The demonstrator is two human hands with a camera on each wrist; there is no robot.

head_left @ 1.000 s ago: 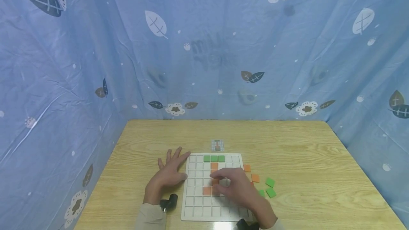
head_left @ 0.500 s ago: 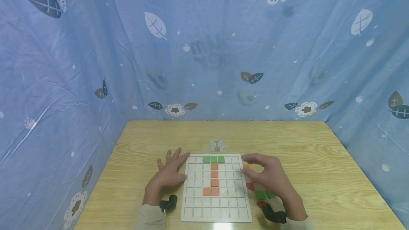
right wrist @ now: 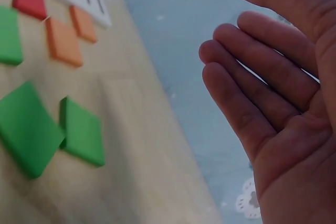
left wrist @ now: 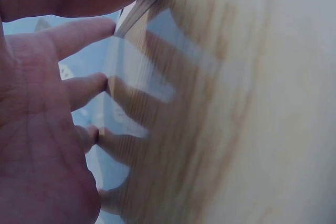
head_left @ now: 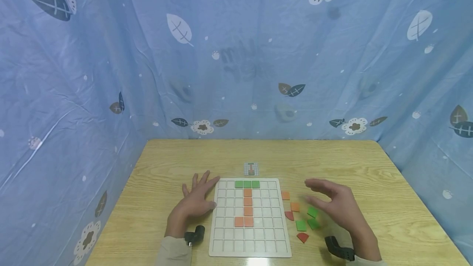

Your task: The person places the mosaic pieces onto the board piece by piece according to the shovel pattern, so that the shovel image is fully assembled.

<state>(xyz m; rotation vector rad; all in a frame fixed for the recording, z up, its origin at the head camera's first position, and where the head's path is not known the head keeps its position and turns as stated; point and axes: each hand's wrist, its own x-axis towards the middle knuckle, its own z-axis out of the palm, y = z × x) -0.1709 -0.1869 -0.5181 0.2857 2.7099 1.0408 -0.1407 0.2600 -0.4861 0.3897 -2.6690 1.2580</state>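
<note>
A white grid board [head_left: 225, 245] lies on the table in the head view. Green tiles [head_left: 247, 184] fill three cells of its top row, with orange tiles [head_left: 248, 201] in a column below and another beside the lowest. My left hand [head_left: 196, 200] rests at the board's left edge, fingers spread, thumb and index finger touching the rim. To the right of the board my right hand [head_left: 338, 204] hovers with nothing in it, its fingers relaxed. Loose green tiles [head_left: 301, 225], orange tiles [head_left: 295, 207] and red quarter-round pieces [head_left: 303, 237] lie between the board and this hand.
A small printed card [head_left: 251, 169] with a grid pattern lies just behind the board. The wooden table [head_left: 184, 155] meets a blue leaf-patterned curtain [head_left: 236, 93] at the back and sides. Each wrist carries a black camera mount [head_left: 338, 250].
My right hand has moved from over the board's orange tiles out to the right, past the loose pieces, uncovering them. The left hand has stayed at the board's edge.
</note>
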